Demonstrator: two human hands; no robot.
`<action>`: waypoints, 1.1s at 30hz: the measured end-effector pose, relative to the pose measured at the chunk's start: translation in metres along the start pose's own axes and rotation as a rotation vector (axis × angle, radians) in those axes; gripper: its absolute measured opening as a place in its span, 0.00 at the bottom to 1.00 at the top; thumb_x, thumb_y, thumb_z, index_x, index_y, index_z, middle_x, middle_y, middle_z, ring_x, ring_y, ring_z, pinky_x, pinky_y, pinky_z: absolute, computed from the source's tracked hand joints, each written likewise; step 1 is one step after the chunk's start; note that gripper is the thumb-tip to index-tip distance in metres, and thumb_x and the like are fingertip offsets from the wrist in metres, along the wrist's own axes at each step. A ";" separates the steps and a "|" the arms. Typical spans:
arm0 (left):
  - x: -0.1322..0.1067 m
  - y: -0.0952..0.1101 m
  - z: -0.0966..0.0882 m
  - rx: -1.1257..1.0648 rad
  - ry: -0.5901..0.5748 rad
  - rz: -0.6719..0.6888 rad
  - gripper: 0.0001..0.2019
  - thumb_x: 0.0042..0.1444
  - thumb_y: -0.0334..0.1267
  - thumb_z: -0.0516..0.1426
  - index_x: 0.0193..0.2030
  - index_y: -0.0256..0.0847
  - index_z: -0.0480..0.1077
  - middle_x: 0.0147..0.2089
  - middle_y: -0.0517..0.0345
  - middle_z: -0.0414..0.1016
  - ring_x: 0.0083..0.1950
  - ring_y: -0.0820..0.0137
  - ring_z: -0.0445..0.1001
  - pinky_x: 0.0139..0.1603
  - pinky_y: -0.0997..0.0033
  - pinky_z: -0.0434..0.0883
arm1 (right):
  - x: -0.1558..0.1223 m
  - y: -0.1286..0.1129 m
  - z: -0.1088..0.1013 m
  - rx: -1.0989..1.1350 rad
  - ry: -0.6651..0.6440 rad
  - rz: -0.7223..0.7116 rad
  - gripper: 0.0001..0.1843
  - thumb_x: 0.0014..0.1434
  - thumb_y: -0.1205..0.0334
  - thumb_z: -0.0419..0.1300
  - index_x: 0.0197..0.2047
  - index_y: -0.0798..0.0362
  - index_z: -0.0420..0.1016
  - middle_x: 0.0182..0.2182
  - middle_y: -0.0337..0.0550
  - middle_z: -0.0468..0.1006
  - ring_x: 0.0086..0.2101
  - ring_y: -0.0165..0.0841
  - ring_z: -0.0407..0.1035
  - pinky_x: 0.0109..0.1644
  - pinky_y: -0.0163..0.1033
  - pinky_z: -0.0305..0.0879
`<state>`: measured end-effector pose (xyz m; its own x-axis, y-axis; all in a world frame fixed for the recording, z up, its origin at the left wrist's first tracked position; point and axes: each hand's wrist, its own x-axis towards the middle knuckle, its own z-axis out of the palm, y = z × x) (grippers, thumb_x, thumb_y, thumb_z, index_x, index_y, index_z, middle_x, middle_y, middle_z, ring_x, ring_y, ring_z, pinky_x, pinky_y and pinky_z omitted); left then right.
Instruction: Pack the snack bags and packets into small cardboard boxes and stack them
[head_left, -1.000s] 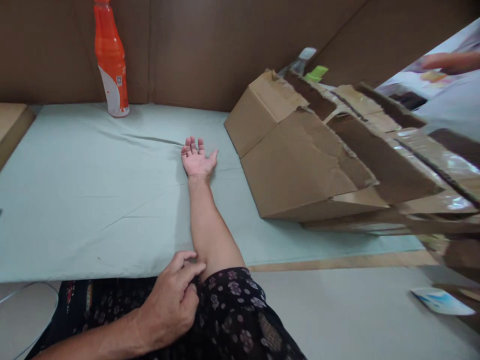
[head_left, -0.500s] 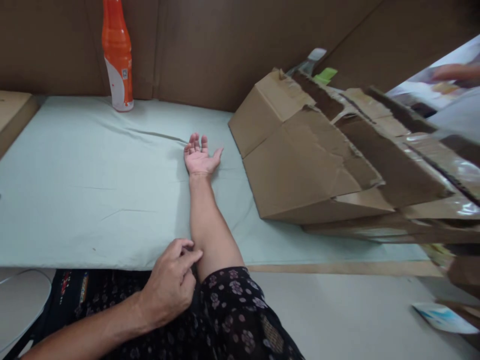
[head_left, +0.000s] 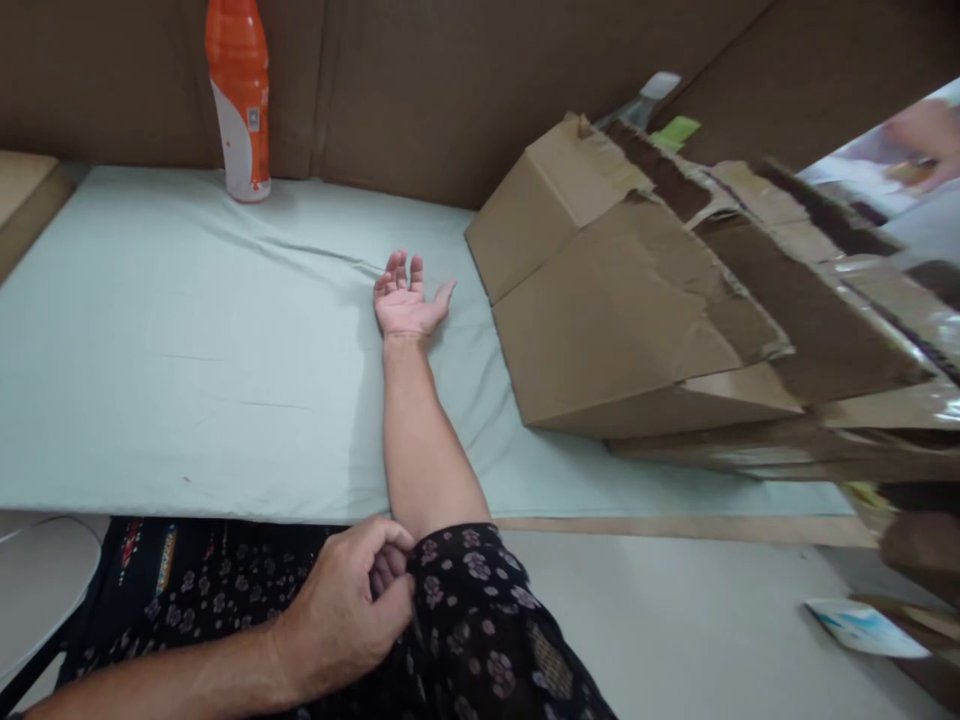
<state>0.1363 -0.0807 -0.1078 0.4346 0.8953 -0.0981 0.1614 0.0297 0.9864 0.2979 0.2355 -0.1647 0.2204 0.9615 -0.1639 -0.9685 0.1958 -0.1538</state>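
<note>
My right hand (head_left: 411,305) lies palm up on the pale green cloth (head_left: 225,400), its fingers loosely bent and apart, holding nothing. The bare forearm stretches back to a black flowered sleeve (head_left: 480,600) pushed up near the elbow. At that sleeve's edge my left hand (head_left: 352,600) is closed, with thumb and index finger pinching the fabric by the inner elbow. Its other fingers curl inward, partly in shadow.
An orange bottle (head_left: 244,110) with a white label stands at the back left against the cardboard wall (head_left: 420,90). Right of my forearm is a torn cardboard box (head_left: 600,310). Beyond it, another person's hand (head_left: 926,140) shows. A white-and-blue packet (head_left: 866,628) lies lower right.
My left hand has moved from the inner forearm down to the sleeve's edge, and its fingers have closed there. My right hand keeps its place on the cloth; the view has shifted slightly.
</note>
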 end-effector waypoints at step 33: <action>-0.003 -0.006 0.008 -0.733 -0.074 -0.622 0.21 0.56 0.57 0.59 0.36 0.38 0.70 0.33 0.56 0.75 0.34 0.69 0.73 0.38 0.69 0.68 | -0.008 -0.004 -0.001 0.162 0.021 -0.053 0.29 0.71 0.43 0.39 0.51 0.51 0.75 0.64 0.55 0.71 0.61 0.45 0.70 0.33 0.44 0.78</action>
<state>0.1413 -0.0869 -0.1140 0.5172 0.5957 -0.6145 -0.2006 0.7824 0.5896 0.3002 0.2273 -0.1634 0.2719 0.9452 -0.1807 -0.9612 0.2757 -0.0043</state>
